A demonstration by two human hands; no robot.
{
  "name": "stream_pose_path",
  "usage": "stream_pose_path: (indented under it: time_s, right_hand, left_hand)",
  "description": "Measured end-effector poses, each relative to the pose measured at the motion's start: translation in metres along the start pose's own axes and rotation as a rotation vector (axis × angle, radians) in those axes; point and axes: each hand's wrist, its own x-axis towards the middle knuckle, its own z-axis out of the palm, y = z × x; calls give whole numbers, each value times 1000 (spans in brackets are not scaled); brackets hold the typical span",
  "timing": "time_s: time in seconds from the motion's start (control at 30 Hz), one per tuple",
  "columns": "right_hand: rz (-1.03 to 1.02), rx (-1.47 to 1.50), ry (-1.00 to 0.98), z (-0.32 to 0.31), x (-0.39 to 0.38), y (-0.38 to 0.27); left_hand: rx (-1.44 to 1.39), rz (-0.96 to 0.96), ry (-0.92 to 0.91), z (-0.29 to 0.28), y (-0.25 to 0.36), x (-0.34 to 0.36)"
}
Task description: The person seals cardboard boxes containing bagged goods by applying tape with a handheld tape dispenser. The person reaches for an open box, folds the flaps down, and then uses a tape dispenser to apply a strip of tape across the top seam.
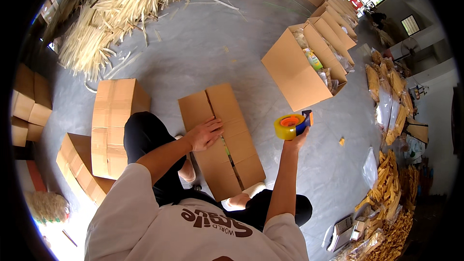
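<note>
A brown cardboard box (244, 140) stands on the floor between my legs, its two top flaps folded down with a narrow gap along the seam. Flat on the left flap, near the seam, rests my left hand (207, 134), fingers stretched out and holding nothing. To the right of the box, my right hand (298, 140) is raised and closed round a tape dispenser (303, 124). The dispenser is blue, with an orange hub and a thick yellow roll of tape. It is apart from the box. Part of my right hand's grip is hidden behind it.
Closed cartons (113, 116) stand at my left. A row of open cartons (295, 67) filled with packets runs along the far right. Pale dried strips (121, 9) are heaped at the far left. Bundled yellow material (386, 183) and a grey device (341, 232) lie at the right.
</note>
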Motion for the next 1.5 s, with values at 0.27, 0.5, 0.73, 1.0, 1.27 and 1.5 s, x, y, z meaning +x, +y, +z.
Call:
stream_pose_path:
  time_s: [0.27,0.5,0.73,1.0,1.27,1.5]
  right_hand:
    - [284,-289,-92,19,-36,47]
    - [54,-419,-332,58,-104,33]
    - [-42,-675,-419,35,-185,75]
    - [-133,-750,-450,19,-172,85]
    - [-215,-749,-232,-13,-167,118]
    - [91,-605,-187,3,-148,83]
  left_hand:
    - [-3,32,-8,-3,-4,-7]
    - [-1,23,-52,1,-4,-1]
    - [52,-67,-40,-3,-1,-5]
    - [-104,-340,-826,-76,-20,98]
    - [-19,-749,-85,-36,-124,55]
    - [-87,-587,87,-28,-108,50]
